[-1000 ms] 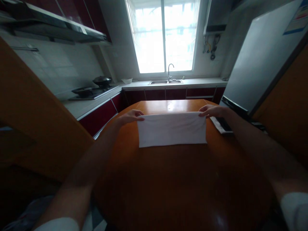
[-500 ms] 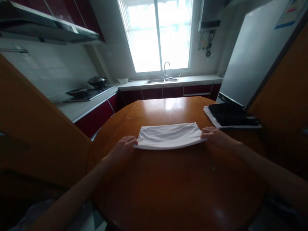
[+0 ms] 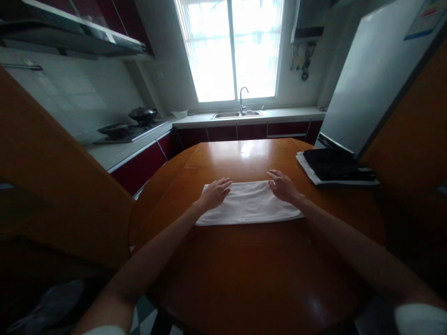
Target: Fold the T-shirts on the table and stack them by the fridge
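Observation:
A folded white cloth [image 3: 249, 204] lies flat across the middle of the wooden table, its long side running left to right. Over its left part is my left hand [image 3: 215, 192], fingers stretched out and holding nothing. My right hand [image 3: 282, 187] is over the far right part of the cloth, also with its fingers extended and nothing gripped. Whether the palms press on the fabric or hover just above it, I cannot tell.
The brown wooden table [image 3: 258, 274] has rounded sides. At its right rear lies a stack with black folded cloth [image 3: 335, 164] on top of white cloth [image 3: 307, 171]. Beyond stand a counter with a sink [image 3: 228, 115], a stove with pans [image 3: 113, 131] and a fridge [image 3: 363, 74].
Both hands have let go of the cloth's near corners and moved inward and away from me, over its top. The cloth's near edge now lies flat and a little closer to me.

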`<action>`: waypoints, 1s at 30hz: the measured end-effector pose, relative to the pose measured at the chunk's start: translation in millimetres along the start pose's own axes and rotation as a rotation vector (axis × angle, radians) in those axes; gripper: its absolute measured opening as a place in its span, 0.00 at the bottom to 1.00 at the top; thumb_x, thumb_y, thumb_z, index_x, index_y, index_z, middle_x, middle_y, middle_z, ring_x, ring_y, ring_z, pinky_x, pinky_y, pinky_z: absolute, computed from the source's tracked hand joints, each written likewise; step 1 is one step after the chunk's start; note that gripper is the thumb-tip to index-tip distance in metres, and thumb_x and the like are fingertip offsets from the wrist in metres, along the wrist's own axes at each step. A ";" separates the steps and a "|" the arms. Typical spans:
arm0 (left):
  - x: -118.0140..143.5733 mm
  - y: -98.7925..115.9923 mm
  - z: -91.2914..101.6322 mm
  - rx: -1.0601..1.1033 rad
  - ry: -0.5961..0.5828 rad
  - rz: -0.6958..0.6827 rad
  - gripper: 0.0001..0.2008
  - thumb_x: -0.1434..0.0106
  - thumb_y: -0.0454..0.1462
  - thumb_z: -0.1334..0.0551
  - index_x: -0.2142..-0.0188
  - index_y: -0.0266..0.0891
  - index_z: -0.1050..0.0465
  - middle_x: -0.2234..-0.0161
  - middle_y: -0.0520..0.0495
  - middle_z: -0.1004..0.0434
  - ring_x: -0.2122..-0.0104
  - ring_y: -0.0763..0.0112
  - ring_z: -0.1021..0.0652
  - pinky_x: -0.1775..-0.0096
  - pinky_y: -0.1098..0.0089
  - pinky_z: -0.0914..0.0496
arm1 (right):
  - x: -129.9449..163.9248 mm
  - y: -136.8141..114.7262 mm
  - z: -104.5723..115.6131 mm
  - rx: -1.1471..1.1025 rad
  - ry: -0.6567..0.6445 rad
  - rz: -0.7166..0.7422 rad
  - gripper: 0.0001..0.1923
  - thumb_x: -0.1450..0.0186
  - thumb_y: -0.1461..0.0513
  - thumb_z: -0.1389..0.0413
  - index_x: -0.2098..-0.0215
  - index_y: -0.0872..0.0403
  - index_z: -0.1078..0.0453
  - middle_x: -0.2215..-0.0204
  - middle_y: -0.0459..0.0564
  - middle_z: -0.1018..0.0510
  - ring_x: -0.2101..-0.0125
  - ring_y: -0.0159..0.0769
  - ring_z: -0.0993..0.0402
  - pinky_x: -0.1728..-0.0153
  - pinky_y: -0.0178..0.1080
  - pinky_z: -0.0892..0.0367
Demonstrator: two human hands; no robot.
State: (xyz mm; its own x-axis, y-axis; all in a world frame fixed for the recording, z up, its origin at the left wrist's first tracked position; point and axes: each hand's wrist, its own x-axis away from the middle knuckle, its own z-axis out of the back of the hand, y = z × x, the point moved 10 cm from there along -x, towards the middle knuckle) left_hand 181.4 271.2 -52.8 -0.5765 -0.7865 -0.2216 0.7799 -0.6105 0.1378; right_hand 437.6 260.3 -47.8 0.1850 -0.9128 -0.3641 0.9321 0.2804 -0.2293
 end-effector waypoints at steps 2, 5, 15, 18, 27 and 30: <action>-5.5 -12.7 -31.4 -0.050 -0.103 0.098 0.26 0.25 0.46 0.53 0.32 0.40 0.40 0.29 0.39 0.45 0.30 0.51 0.44 0.33 0.46 0.48 | -2.3 6.4 -30.1 0.051 -0.091 -0.065 0.31 0.27 0.56 0.57 0.30 0.62 0.42 0.30 0.62 0.42 0.31 0.49 0.48 0.33 0.54 0.51; 0.6 -29.2 -51.3 -0.059 -0.159 0.175 0.30 0.24 0.50 0.56 0.28 0.40 0.48 0.28 0.38 0.52 0.28 0.49 0.50 0.33 0.43 0.52 | 6.6 28.8 -56.9 0.087 -0.209 -0.167 0.35 0.26 0.50 0.61 0.29 0.63 0.46 0.29 0.64 0.46 0.29 0.51 0.54 0.32 0.59 0.57; 4.4 -46.8 -41.6 -0.067 -0.119 0.259 0.32 0.25 0.53 0.56 0.29 0.42 0.45 0.28 0.38 0.49 0.29 0.47 0.49 0.34 0.40 0.53 | 13.4 27.2 -43.2 0.115 -0.143 -0.150 0.36 0.25 0.49 0.64 0.28 0.63 0.50 0.28 0.64 0.51 0.28 0.49 0.59 0.32 0.61 0.62; 5.6 -40.3 -30.2 -0.068 -0.059 0.255 0.31 0.25 0.53 0.56 0.29 0.42 0.47 0.28 0.39 0.49 0.29 0.47 0.48 0.34 0.40 0.52 | 20.0 20.3 -49.8 0.100 -0.229 -0.136 0.36 0.25 0.49 0.63 0.28 0.63 0.48 0.28 0.64 0.49 0.28 0.50 0.57 0.32 0.60 0.60; 17.3 38.0 -48.8 -0.005 -0.136 0.060 0.33 0.28 0.57 0.52 0.28 0.50 0.47 0.27 0.42 0.52 0.29 0.45 0.51 0.34 0.39 0.51 | 31.0 -30.7 -48.4 0.062 -0.156 -0.016 0.33 0.25 0.50 0.60 0.28 0.59 0.48 0.28 0.62 0.48 0.28 0.49 0.57 0.32 0.59 0.58; 17.6 42.3 -48.0 -0.006 -0.110 0.070 0.34 0.28 0.58 0.53 0.28 0.48 0.47 0.27 0.41 0.53 0.29 0.45 0.51 0.34 0.40 0.52 | 34.6 -34.3 -59.6 0.036 -0.207 -0.025 0.34 0.26 0.50 0.59 0.28 0.59 0.48 0.28 0.63 0.50 0.28 0.49 0.57 0.32 0.59 0.57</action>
State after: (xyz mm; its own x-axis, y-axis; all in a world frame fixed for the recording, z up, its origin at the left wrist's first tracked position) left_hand 216.0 236.1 -97.2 -0.5436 -0.8328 -0.1046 0.8204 -0.5535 0.1436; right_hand 393.5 236.8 -106.2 0.2179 -0.9620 -0.1647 0.9472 0.2491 -0.2020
